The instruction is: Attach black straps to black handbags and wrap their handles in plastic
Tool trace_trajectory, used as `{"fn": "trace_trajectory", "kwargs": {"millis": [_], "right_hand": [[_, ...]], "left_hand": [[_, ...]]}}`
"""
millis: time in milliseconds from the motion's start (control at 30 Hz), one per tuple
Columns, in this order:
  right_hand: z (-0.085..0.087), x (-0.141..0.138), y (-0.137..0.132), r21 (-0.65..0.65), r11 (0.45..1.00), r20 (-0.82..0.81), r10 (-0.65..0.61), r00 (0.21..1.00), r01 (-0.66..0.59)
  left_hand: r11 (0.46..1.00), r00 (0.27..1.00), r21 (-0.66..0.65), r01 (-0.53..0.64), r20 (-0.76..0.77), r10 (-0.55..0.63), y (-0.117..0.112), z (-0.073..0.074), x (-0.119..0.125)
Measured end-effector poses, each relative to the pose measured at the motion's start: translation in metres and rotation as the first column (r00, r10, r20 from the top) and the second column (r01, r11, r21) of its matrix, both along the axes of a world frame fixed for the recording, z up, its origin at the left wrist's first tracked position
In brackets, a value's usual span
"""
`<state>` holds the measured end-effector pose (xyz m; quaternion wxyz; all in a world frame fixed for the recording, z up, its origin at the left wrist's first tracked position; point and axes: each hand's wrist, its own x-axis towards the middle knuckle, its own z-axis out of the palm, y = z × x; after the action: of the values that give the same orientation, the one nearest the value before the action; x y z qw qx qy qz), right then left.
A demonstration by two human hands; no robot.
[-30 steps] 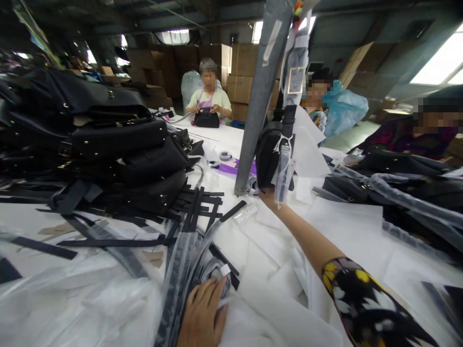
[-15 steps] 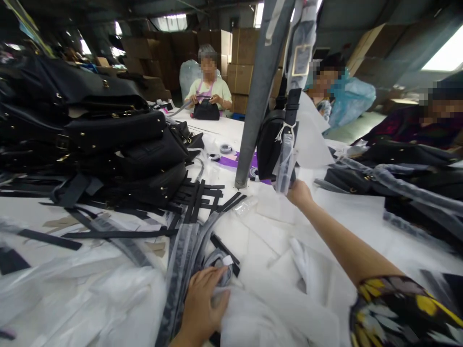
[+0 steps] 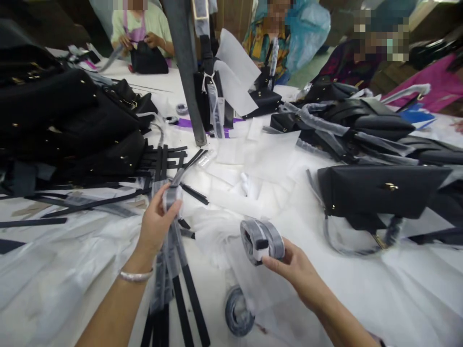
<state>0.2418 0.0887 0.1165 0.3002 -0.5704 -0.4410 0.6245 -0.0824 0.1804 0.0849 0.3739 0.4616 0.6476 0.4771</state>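
Observation:
A rolled-up plastic-wrapped strap [image 3: 172, 196] sits between the thumb and fingers of my left hand [image 3: 154, 224], which wears a silver bangle. Under it lie long black straps [image 3: 190, 294], some of them partly sleeved in clear plastic. To the right, my right hand [image 3: 294, 265] grips a bigger coiled strap [image 3: 273, 239] in grey-looking wrap, with a white piece at its front. Between my forearms another strap coil [image 3: 239, 311] lies flat on the white table, touched by neither hand.
Black handbags [image 3: 72, 125] are piled at the left, with more bags [image 3: 376, 188] at the right. A grey post [image 3: 188, 72] rises from the table near white paper sheets [image 3: 237, 67]. Across the table a person [image 3: 141, 29] handles a black bag [image 3: 148, 59]; other people sit farther right.
My right hand has drawn back from beside the post and now holds a strap coil. My left hand has lifted a coil over the straps. The view has tilted down and turned right.

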Motion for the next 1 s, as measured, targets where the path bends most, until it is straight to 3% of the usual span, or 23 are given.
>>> {"fn": "trace_trajectory", "kwargs": {"millis": [67,100,167,267,367,467,567,600,667,733,800,833,900,967,1000], "right_hand": [[-0.007,0.005,-0.029,-0.077,0.994,-0.132,-0.084,0.988,0.074],[-0.009,0.010,-0.042,-0.109,0.989,-0.176,-0.120,0.977,0.102],[-0.009,0.026,-0.068,-0.157,0.977,-0.186,-0.175,0.967,0.147],[-0.001,0.051,-0.108,-0.179,0.942,-0.052,-0.297,0.954,0.284],[0.010,0.076,-0.142,-0.131,0.849,-0.005,-0.517,0.856,0.512],[0.017,0.122,-0.154,-0.046,0.693,-0.041,-0.721,0.691,0.720],[0.022,0.198,-0.150,0.169,0.518,0.032,-0.853,0.521,0.838],[0.022,0.223,-0.148,0.213,0.485,0.050,-0.872,0.486,0.848],[0.018,0.260,-0.149,0.262,0.439,0.088,-0.898,0.431,0.860],[0.009,0.269,-0.160,0.278,0.433,0.129,-0.901,0.414,0.857],[-0.005,0.248,-0.181,0.248,0.500,0.157,-0.866,0.475,0.830],[-0.012,0.229,-0.194,0.215,0.555,0.159,-0.832,0.532,0.803],[-0.022,0.185,-0.218,0.144,0.730,0.187,-0.683,0.706,0.668],[-0.029,0.143,-0.234,0.134,0.882,0.218,-0.472,0.854,0.453],[-0.033,0.125,-0.238,0.145,0.930,0.209,-0.362,0.909,0.337]], "left_hand": [[0.991,0.967,-0.098,0.089,-0.231,-0.110,-0.036,0.000,0.015],[0.972,0.946,-0.183,0.149,-0.261,-0.194,-0.055,-0.004,0.025],[0.926,0.932,-0.296,0.236,-0.200,-0.302,-0.091,-0.014,0.049],[0.846,0.900,-0.369,0.384,-0.054,-0.432,-0.138,-0.025,0.105],[0.688,0.750,-0.312,0.655,0.162,-0.641,-0.169,-0.019,0.187],[0.511,0.503,-0.053,0.858,0.282,-0.817,-0.175,0.002,0.289],[0.346,0.325,0.131,0.929,0.158,-0.932,-0.155,0.030,0.391],[0.301,0.295,0.132,0.945,0.065,-0.953,-0.146,0.037,0.418],[0.319,0.326,0.086,0.944,-0.097,-0.940,-0.131,0.047,0.447],[0.391,0.397,0.072,0.918,-0.159,-0.904,-0.126,0.044,0.438],[0.478,0.483,0.078,0.875,-0.200,-0.852,-0.136,0.025,0.393],[0.541,0.541,0.068,0.838,-0.231,-0.809,-0.147,0.011,0.360],[0.685,0.633,-0.027,0.728,-0.358,-0.687,-0.178,-0.024,0.283],[0.782,0.627,-0.150,0.605,-0.515,-0.585,-0.219,-0.057,0.207],[0.798,0.594,-0.199,0.568,-0.572,-0.565,-0.240,-0.071,0.174]]}}
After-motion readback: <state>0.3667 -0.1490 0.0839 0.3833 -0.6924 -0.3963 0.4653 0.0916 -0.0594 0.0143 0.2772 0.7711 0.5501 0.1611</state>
